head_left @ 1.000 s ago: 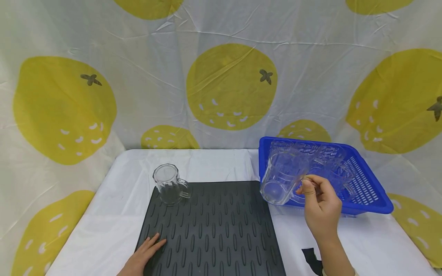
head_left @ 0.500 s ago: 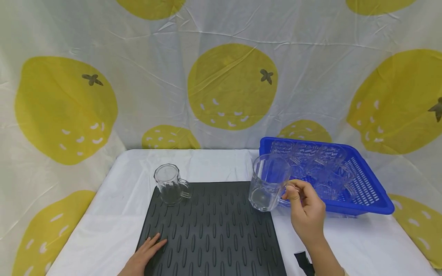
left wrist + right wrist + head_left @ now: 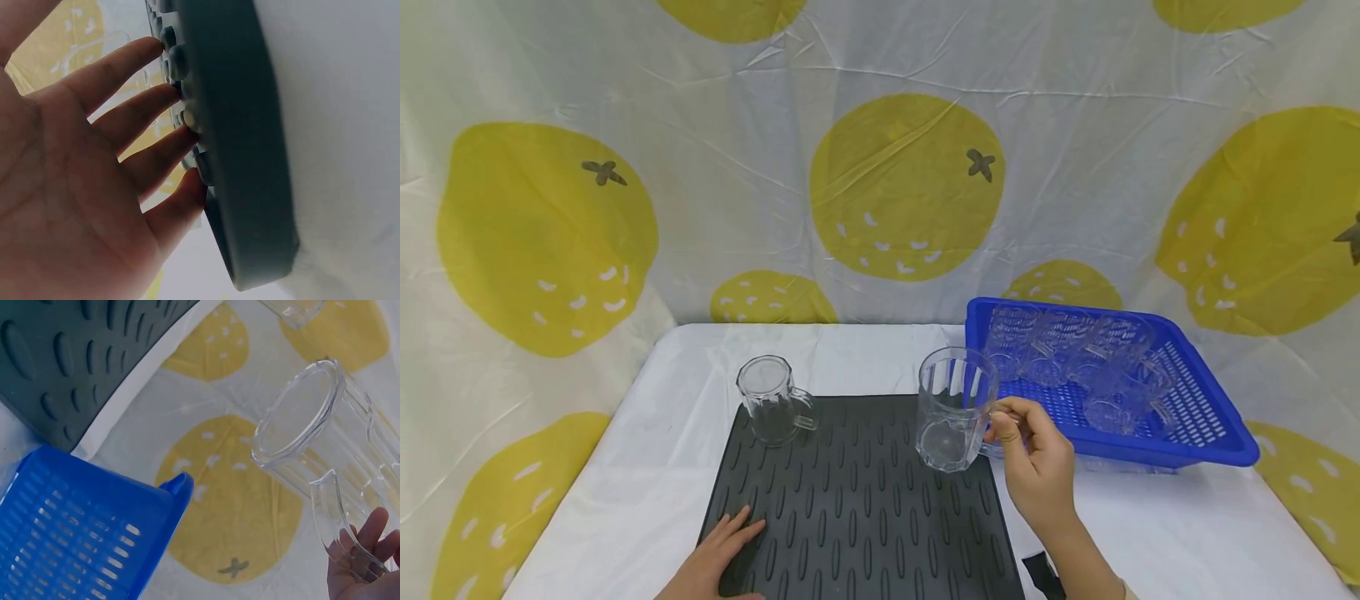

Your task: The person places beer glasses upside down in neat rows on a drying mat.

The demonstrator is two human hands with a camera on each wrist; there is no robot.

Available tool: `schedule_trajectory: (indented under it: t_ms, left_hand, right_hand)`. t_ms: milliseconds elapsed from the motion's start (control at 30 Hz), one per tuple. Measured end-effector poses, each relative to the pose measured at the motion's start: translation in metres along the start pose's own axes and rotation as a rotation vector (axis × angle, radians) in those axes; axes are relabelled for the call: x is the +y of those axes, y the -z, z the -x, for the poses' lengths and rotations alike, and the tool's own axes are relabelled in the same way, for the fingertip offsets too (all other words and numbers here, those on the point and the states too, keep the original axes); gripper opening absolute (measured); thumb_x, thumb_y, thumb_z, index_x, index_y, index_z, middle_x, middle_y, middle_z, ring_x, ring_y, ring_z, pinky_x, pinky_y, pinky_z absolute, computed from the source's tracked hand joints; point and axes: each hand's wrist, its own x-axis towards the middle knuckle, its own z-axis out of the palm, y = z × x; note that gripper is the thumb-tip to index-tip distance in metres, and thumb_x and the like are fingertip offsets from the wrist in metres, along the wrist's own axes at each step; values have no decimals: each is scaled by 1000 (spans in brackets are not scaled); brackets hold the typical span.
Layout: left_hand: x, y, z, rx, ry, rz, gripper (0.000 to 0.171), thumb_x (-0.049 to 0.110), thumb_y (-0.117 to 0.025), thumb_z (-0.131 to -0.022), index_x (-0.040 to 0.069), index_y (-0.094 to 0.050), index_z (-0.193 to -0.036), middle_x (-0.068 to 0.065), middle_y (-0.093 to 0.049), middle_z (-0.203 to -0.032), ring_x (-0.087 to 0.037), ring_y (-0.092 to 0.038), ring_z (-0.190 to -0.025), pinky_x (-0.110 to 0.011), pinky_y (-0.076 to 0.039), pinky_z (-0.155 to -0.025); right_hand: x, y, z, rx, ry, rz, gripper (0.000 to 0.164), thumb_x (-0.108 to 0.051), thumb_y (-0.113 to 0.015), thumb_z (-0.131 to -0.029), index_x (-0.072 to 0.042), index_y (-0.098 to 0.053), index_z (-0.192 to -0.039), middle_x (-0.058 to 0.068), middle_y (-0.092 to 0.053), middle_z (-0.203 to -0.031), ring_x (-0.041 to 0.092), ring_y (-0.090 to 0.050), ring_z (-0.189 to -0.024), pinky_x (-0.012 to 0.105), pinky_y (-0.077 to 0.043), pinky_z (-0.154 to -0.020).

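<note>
My right hand [image 3: 1037, 462] pinches the handle of a clear glass mug [image 3: 953, 408], which it holds over the right edge of a black ridged mat [image 3: 850, 500]. In the right wrist view the fingers curl round that handle, with the mug's round base [image 3: 297, 415] toward the camera. My left hand [image 3: 718, 554] rests at the mat's left edge, fingers spread; the left wrist view shows the fingertips [image 3: 187, 134] touching the ridged top. A second glass mug [image 3: 771, 408] stands upside down on the mat's far left corner, its handle pointing right.
To the right stands a blue plastic basket [image 3: 1206, 417] with several glass mugs [image 3: 1112, 404] in it. A white cloth [image 3: 872, 358] covers the table, and a lemon-print curtain [image 3: 1075, 167] hangs behind. A black strap [image 3: 1043, 575] is by the right forearm.
My right hand has carried the mug left, from above the basket to over the mat's right side. The left hand and the other mug have stayed in place.
</note>
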Motion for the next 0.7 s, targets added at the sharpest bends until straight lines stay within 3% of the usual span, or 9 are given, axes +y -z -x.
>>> schedule_trajectory:
  t_ms: [233,400,533,700]
  left_hand:
    - [8,10,-4,-109,103,63,70,38,-70,-79,-5,-47,-129,-37,-32,-135,-65,-22,-117,-71,-30,-83]
    - [17,13,-7,-131,207,78,68,42,-70,-78,2,-49,-130,-31,-32,-138,-61,-21,-122,-69,-28,-88]
    - [22,13,-10,-115,240,0,66,45,-72,-75,5,-53,-125,-27,-38,-135,-55,-30,-122,-65,-32,-89]
    - [29,15,-18,-116,293,-113,59,47,-73,-73,9,-59,-116,-23,-46,-129,-46,-43,-116,-59,-37,-88]
  right_hand:
    - [-2,-9,3,-47,-44,-34,15,11,-51,-89,3,-59,-99,5,-59,-72,8,-56,-65,19,-45,-57]
    - [-3,-15,6,-71,-87,-66,19,14,-51,-87,1,-59,-98,3,-59,-73,9,-57,-65,21,-45,-54]
    - [-4,-21,8,-85,-87,-103,23,18,-50,-85,1,-59,-98,3,-59,-72,11,-57,-65,22,-47,-55]
    - [-3,-27,12,-113,-81,-142,17,13,-50,-88,2,-57,-99,4,-58,-73,11,-57,-66,22,-48,-57]
